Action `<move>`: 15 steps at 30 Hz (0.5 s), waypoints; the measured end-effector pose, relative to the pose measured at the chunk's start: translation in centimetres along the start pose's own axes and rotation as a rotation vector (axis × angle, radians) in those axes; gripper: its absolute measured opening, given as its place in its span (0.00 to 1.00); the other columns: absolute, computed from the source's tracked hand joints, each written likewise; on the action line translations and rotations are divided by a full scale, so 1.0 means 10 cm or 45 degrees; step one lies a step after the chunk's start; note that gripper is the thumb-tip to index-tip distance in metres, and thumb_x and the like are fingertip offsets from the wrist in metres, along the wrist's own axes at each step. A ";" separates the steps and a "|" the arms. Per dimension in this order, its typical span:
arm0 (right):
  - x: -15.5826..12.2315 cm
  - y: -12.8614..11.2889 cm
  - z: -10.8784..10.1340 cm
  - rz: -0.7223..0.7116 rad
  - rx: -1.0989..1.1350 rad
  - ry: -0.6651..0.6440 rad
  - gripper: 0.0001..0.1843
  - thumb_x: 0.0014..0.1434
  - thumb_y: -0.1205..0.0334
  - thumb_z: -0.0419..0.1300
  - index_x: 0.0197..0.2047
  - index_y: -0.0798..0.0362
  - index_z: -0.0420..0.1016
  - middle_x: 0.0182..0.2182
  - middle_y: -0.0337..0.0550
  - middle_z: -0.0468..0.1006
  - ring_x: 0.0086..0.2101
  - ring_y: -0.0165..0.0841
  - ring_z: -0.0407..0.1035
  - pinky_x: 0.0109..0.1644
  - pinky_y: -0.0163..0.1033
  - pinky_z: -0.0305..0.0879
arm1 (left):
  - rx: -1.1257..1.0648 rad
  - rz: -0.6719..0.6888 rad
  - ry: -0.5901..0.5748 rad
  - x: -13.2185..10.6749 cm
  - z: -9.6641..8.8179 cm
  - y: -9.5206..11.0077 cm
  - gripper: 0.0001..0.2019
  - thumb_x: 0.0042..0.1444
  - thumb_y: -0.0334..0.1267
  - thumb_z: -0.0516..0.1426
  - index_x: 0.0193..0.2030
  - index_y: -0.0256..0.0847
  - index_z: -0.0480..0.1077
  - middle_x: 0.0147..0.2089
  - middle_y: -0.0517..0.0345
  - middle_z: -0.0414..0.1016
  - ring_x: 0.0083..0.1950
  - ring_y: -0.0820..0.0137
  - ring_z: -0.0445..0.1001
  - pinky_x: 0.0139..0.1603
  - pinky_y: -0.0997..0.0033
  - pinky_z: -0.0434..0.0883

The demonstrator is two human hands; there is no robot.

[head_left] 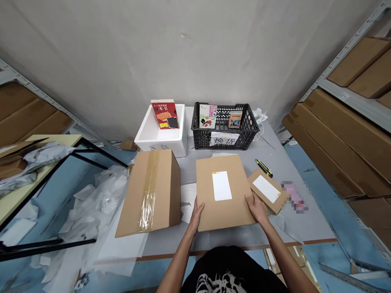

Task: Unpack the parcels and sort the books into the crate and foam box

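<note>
Both hands grip a brown cardboard box (226,213) with a white label on top, in the middle of the table's front half. My left hand (196,216) wraps its lower left side, the thumb on the top face. On the lower right side, my right hand (255,207) has its thumb on top; the fingers of both hands are partly hidden by the box. A larger taped carton (134,203) stands to the left. Close by my right hand lies a smaller labelled box (265,189), with a yellow and black utility knife (264,167) behind it.
At the back stand a white foam box (177,146) holding a red book (165,114) and a black plastic crate (200,140) with books. Plastic wrap (100,203) heaps up at the left. Shelves of cartons (348,142) line the right; a side table (61,140) stands left.
</note>
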State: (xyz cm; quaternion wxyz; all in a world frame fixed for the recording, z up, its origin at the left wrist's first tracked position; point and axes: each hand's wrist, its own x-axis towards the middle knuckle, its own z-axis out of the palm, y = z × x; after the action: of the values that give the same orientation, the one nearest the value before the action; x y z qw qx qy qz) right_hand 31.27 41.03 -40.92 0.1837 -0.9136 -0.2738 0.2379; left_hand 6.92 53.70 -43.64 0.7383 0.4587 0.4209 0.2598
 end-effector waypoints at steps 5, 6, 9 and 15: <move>-0.02 0.19 0.08 0.026 0.388 0.142 0.40 0.55 0.35 0.45 0.57 0.58 0.66 0.50 0.58 0.75 0.51 0.51 0.68 0.53 0.52 0.60 | 0.380 0.233 0.043 -0.19 0.23 0.48 0.35 0.58 0.52 0.51 0.69 0.48 0.45 0.72 0.55 0.46 0.72 0.62 0.43 0.69 0.58 0.46; -0.01 0.23 0.12 0.033 0.509 0.158 0.39 0.53 0.34 0.47 0.56 0.58 0.68 0.50 0.57 0.75 0.51 0.50 0.67 0.54 0.51 0.60 | 0.518 0.291 0.056 -0.25 0.32 0.58 0.34 0.59 0.52 0.50 0.69 0.48 0.45 0.72 0.55 0.44 0.72 0.62 0.41 0.70 0.57 0.44; 0.05 0.33 0.26 0.038 0.922 0.104 0.36 0.50 0.34 0.53 0.48 0.55 0.72 0.47 0.52 0.77 0.48 0.46 0.69 0.51 0.45 0.63 | 0.962 0.418 0.078 -0.48 0.61 0.83 0.32 0.60 0.52 0.48 0.69 0.48 0.45 0.73 0.54 0.39 0.73 0.59 0.37 0.69 0.49 0.39; 0.12 0.44 0.46 0.086 1.192 0.024 0.34 0.47 0.33 0.56 0.44 0.55 0.73 0.43 0.47 0.79 0.44 0.43 0.71 0.46 0.43 0.65 | 1.452 0.518 0.115 -0.84 1.02 0.98 0.36 0.58 0.49 0.50 0.70 0.46 0.40 0.73 0.50 0.35 0.73 0.55 0.34 0.67 0.42 0.41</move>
State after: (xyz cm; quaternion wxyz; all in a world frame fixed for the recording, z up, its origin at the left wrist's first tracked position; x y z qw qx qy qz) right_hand 31.53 39.27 -47.13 0.5707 -0.7430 -0.1055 0.3335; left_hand 11.45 46.87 -29.37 0.2930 0.8417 0.4286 0.1483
